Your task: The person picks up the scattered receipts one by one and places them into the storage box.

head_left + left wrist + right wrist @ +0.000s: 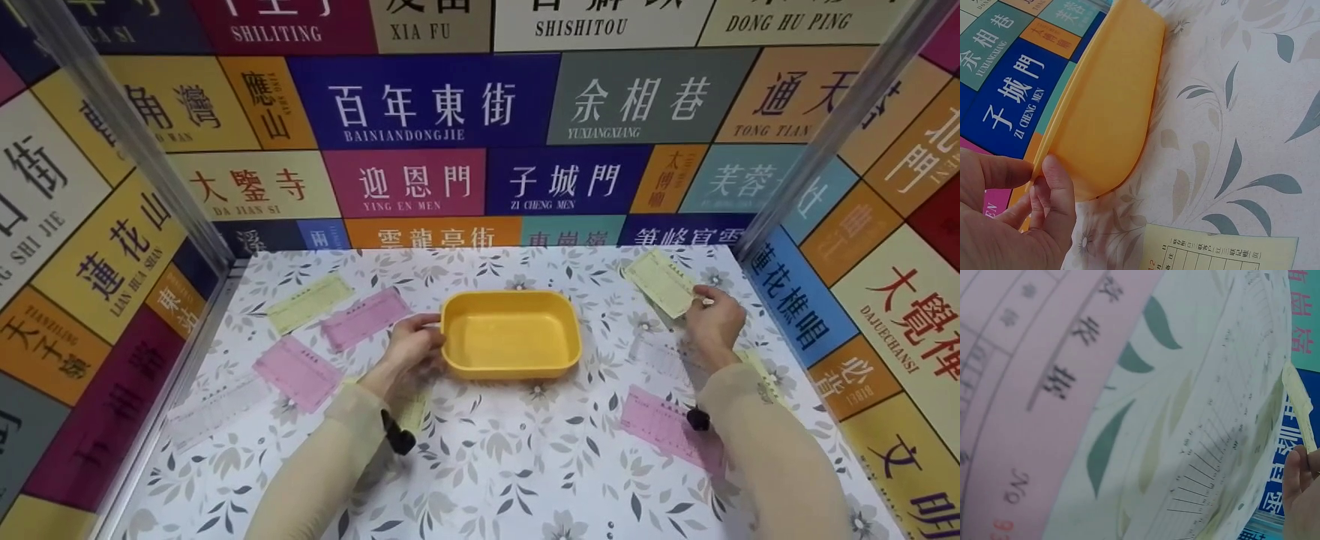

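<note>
A yellow plastic box (pixel 512 367), empty inside, sits in the middle of the table. My left hand (pixel 412 346) pinches its left rim between thumb and fingers; the left wrist view shows the box wall (pixel 1109 107) beside the fingers. Over at the right, a yellow receipt slip (pixel 660 283) is pinched by its near right corner in my right hand (pixel 716 321). That slip (pixel 1298 402) appears edge-on and lifted at the fingertips in the right wrist view. Below the right hand lie a white receipt slip (pixel 664 360) and a pink one (pixel 671 427).
At the left lie a yellow slip (pixel 311 301), pink slips (pixel 367 319) and a white slip (pixel 221 412). Another yellow slip (pixel 412 409) is partly under my left arm, and one (pixel 757 367) shows beside my right sleeve. Printed panels (pixel 420 101) wall in the table (pixel 517 465).
</note>
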`<state>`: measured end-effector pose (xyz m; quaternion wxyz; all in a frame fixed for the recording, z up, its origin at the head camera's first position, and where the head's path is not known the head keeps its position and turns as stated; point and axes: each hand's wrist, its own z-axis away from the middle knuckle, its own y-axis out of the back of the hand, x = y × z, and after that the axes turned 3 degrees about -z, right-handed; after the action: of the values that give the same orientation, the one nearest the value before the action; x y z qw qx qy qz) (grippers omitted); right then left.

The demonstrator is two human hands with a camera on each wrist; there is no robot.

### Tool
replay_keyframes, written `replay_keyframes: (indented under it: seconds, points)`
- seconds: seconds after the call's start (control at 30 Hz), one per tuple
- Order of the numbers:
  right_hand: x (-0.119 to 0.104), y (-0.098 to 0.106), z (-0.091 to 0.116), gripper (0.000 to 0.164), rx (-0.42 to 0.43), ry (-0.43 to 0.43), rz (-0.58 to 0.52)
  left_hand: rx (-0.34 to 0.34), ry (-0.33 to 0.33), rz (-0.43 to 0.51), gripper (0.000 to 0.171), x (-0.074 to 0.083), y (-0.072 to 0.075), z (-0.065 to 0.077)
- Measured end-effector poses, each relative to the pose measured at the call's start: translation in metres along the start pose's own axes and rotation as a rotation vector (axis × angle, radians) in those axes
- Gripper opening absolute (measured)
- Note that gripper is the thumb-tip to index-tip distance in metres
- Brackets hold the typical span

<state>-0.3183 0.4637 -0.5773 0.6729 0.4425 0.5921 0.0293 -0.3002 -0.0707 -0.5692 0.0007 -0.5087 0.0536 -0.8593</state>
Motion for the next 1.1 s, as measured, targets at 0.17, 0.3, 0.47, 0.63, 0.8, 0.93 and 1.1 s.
replay_keyframes:
  seconds: [0.17, 0.3, 0.47, 0.63, 0.8, 0.93, 1.1]
  points:
    - [-0.007, 0.007, 0.002, 0.041, 0.022, -0.013, -0.079, -0.021, 0.0, 0.04, 0.066, 0.0, -0.001, 0.001]
    - [-0.011, 0.01, 0.002, 0.038, 0.101, 0.061, -0.096, -0.021, -0.036, 0.014, 0.065, -0.001, -0.002, 0.001]
    - [-0.014, 0.012, 0.003, 0.037, 0.169, 0.193, -0.046, -0.009, -0.056, -0.014, 0.064, -0.003, -0.002, -0.001]
    - [-0.018, 0.012, 0.007, 0.035, 0.188, 0.312, -0.012, -0.005, -0.053, -0.013, 0.064, -0.003, -0.002, -0.001]
    - [-0.027, 0.009, 0.012, 0.031, 0.169, 0.435, -0.019, -0.006, -0.046, -0.013, 0.064, -0.003, -0.001, -0.001]
    - [-0.04, 0.005, 0.019, 0.027, 0.135, 0.577, -0.004, -0.011, -0.038, -0.003, 0.065, -0.003, 0.0, 0.0]
    - [-0.053, 0.008, 0.023, 0.029, 0.075, 0.667, 0.181, -0.008, -0.041, 0.008, 0.065, -0.002, -0.002, 0.001]
